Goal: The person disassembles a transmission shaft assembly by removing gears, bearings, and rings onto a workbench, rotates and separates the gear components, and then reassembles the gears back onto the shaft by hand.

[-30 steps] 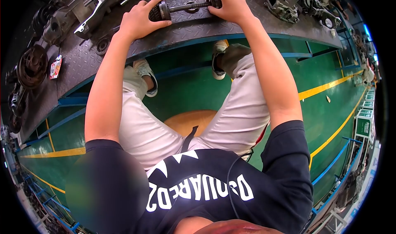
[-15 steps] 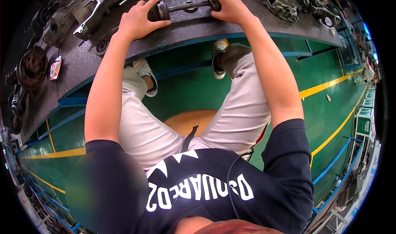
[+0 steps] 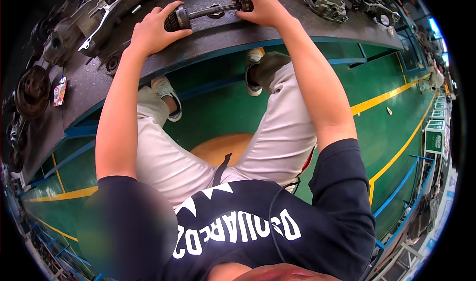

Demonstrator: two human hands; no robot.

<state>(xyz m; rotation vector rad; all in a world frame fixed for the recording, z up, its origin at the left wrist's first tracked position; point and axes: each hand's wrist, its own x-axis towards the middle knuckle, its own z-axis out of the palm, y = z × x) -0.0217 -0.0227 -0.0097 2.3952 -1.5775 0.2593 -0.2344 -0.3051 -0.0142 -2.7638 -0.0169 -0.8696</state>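
On the dark, bumpy table (image 3: 218, 28), near its front edge, is a long metal rod (image 3: 202, 13) with gears, the left hand (image 3: 155, 31) gripping its fat end and the right hand (image 3: 264, 7) gripping its other end.

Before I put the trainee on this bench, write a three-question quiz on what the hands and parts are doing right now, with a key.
1. True or false: the left hand holds the thicker end of the metal shaft.

2. Choose one. The right hand is:
a) resting on a knee
b) at the shaft's other end
c) hanging beside the workbench

3. Fill the gap: the small red-and-white packet lies nearer the ____ hand.

Key: 1. True. 2. b. 3. Left.
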